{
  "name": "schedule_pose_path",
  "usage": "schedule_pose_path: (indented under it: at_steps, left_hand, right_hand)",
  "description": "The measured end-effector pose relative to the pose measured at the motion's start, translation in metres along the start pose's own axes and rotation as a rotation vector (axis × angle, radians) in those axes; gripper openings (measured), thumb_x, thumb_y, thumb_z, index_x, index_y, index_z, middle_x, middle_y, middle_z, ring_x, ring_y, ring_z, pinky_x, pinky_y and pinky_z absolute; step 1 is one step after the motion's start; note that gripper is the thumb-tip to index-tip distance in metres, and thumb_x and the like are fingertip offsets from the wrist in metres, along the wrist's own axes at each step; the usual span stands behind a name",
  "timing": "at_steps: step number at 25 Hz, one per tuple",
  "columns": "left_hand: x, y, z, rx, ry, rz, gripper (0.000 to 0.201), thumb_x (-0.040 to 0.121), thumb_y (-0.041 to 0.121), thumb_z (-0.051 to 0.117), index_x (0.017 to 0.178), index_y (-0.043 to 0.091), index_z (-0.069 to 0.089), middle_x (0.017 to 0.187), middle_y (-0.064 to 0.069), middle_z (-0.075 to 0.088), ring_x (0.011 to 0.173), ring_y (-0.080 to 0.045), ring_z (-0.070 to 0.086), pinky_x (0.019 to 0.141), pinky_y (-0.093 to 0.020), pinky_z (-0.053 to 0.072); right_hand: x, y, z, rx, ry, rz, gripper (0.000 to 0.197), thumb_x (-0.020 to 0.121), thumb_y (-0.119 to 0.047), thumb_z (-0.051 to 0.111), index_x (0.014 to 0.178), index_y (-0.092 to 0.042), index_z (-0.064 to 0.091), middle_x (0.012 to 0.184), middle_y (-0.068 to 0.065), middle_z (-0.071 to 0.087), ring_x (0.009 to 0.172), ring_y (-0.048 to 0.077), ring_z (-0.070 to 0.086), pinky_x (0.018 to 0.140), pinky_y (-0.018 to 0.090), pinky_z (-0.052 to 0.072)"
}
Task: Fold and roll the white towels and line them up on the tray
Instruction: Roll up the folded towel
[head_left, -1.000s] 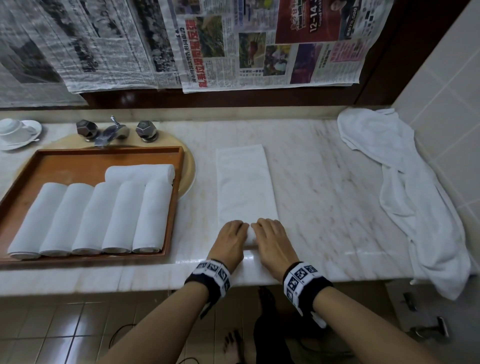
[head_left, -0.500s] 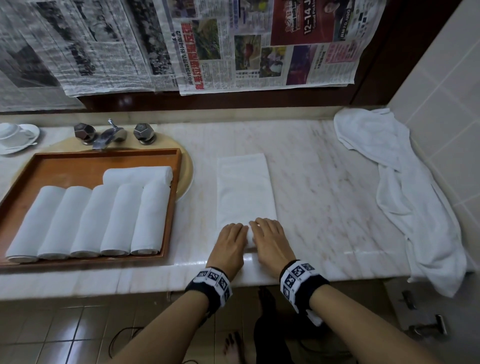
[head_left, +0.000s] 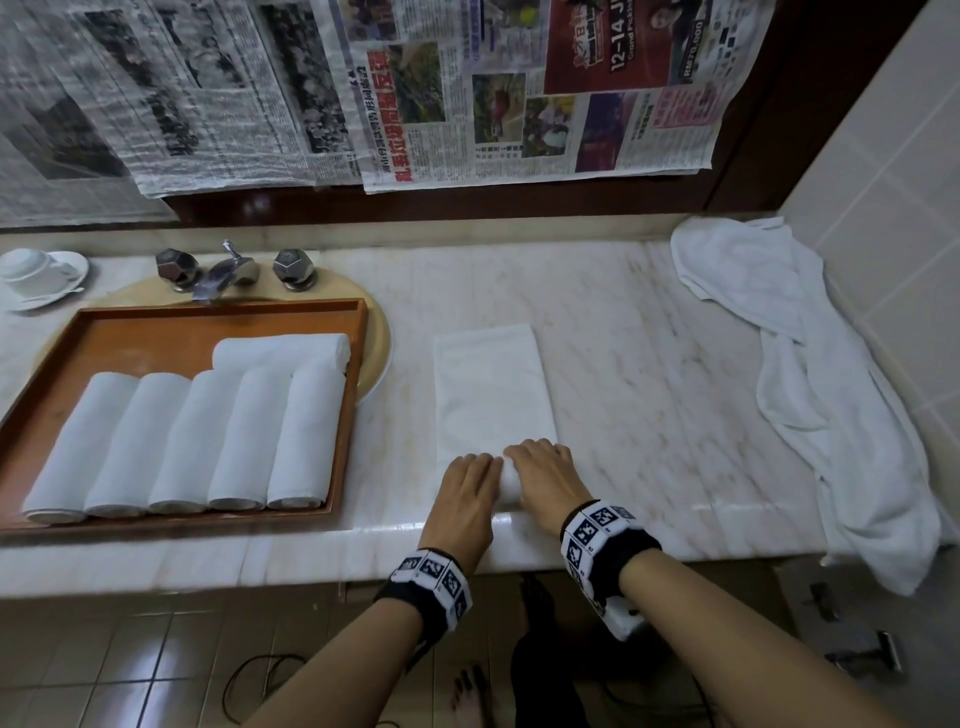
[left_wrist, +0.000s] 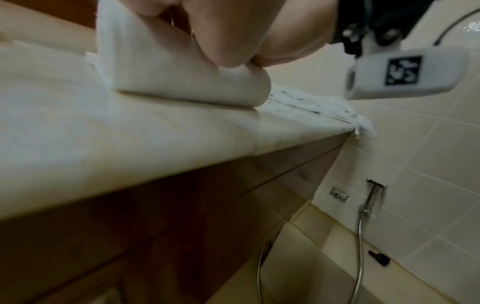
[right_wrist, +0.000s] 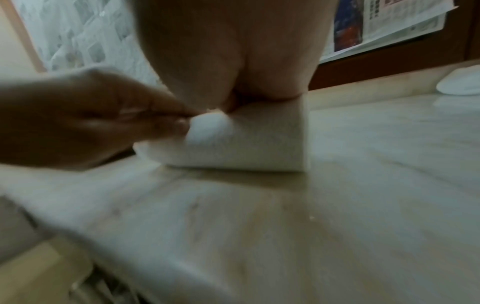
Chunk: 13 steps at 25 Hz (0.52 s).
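head view: newspaper (head_left: 530, 88) reads "12-14"; both hands (head_left: 506, 483) press towel (head_left: 491, 395).

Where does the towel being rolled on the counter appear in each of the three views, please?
Head: the folded towel lies centre, its near end rolled under both hands.
Left wrist: upper centre, the roll under the fingers.
Right wrist: centre, the roll below the palm.
Shared landmark: the marble counter.
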<state>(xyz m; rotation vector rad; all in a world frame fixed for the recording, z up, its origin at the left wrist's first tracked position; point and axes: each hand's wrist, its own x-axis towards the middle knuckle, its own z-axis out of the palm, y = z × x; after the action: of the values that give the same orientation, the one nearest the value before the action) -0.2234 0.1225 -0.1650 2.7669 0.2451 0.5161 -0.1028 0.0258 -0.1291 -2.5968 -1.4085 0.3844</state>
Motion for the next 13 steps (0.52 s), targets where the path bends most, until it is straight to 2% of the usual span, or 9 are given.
schedule_pose_path:
  at_steps: [1,3,5,6,8,10,11,13]
  left_hand:
    - [0.008,-0.002,-0.002,-0.003,-0.04,-0.028,0.048,0.071,-0.003,0.044,0.117,-0.002,0.057,0.11,-0.017,0.061,0.098,-0.031,0.052,0.098,-0.035,0.035]
    - [0.029,-0.008,-0.011,-0.03,-0.167,-0.095,0.044,0.071,-0.005,0.049,0.113,0.002,0.062,0.106,-0.014,0.064,0.094,-0.032,0.059,0.095,-0.032,0.036]
    - [0.042,-0.009,-0.013,-0.023,-0.259,-0.156,0.045,0.074,-0.007,0.053,0.117,0.003,0.061,0.113,-0.013,0.063,0.102,-0.032,0.057,0.1,-0.033,0.037]
    - [0.042,-0.006,-0.013,-0.022,-0.239,-0.179,0.047,0.073,-0.008,0.056,0.118,0.003,0.061,0.115,-0.014,0.062,0.104,-0.032,0.056,0.1,-0.035,0.038]
    - [0.027,0.002,-0.01,-0.024,-0.135,-0.159,0.056,0.063,-0.013,0.062,0.118,0.001,0.06,0.113,-0.015,0.061,0.103,-0.03,0.054,0.098,-0.035,0.041]
    - [0.008,0.009,-0.005,-0.057,-0.062,-0.133,0.064,0.057,-0.015,0.062,0.119,0.001,0.059,0.112,-0.014,0.059,0.102,-0.026,0.047,0.097,-0.034,0.039]
    - [0.006,0.01,-0.006,-0.088,-0.064,-0.144,0.063,0.057,-0.013,0.062,0.118,0.001,0.06,0.111,-0.013,0.059,0.102,-0.026,0.048,0.097,-0.035,0.041]
    - [0.019,0.005,-0.01,-0.113,-0.115,-0.195,0.05,0.065,-0.007,0.06,0.114,0.004,0.063,0.108,-0.012,0.063,0.099,-0.029,0.056,0.093,-0.037,0.046]
  right_hand:
    - [-0.005,0.0,0.004,-0.016,0.071,-0.02,0.046,0.084,0.0,0.047,0.128,-0.01,0.052,0.123,0.007,0.054,0.116,0.027,0.05,0.104,0.04,0.034]
    - [-0.01,0.005,0.016,-0.043,0.167,-0.063,0.05,0.075,0.001,0.043,0.123,-0.006,0.057,0.117,0.01,0.059,0.108,0.03,0.057,0.103,0.045,0.042]
    - [-0.007,0.008,0.017,-0.031,0.161,-0.056,0.046,0.075,0.001,0.047,0.119,-0.008,0.059,0.114,0.008,0.061,0.106,0.029,0.058,0.102,0.044,0.042]
    - [-0.003,0.008,0.012,-0.017,0.132,-0.043,0.042,0.079,-0.001,0.05,0.119,-0.01,0.058,0.115,0.007,0.061,0.108,0.028,0.056,0.102,0.042,0.039]
    - [0.006,0.005,0.003,-0.02,0.034,-0.033,0.033,0.091,-0.008,0.047,0.122,-0.014,0.054,0.12,0.004,0.058,0.115,0.026,0.05,0.101,0.038,0.032]
    - [0.013,0.003,-0.001,-0.032,-0.042,-0.028,0.03,0.094,-0.013,0.043,0.123,-0.016,0.051,0.122,0.003,0.056,0.117,0.024,0.046,0.099,0.037,0.031]
    - [0.011,0.001,0.0,-0.013,-0.032,-0.022,0.031,0.093,-0.012,0.046,0.124,-0.015,0.051,0.123,0.003,0.056,0.117,0.024,0.046,0.099,0.038,0.032]
    - [0.001,-0.003,0.003,-0.009,0.09,-0.02,0.038,0.086,-0.007,0.057,0.123,-0.009,0.055,0.122,0.008,0.056,0.114,0.029,0.052,0.1,0.042,0.039]
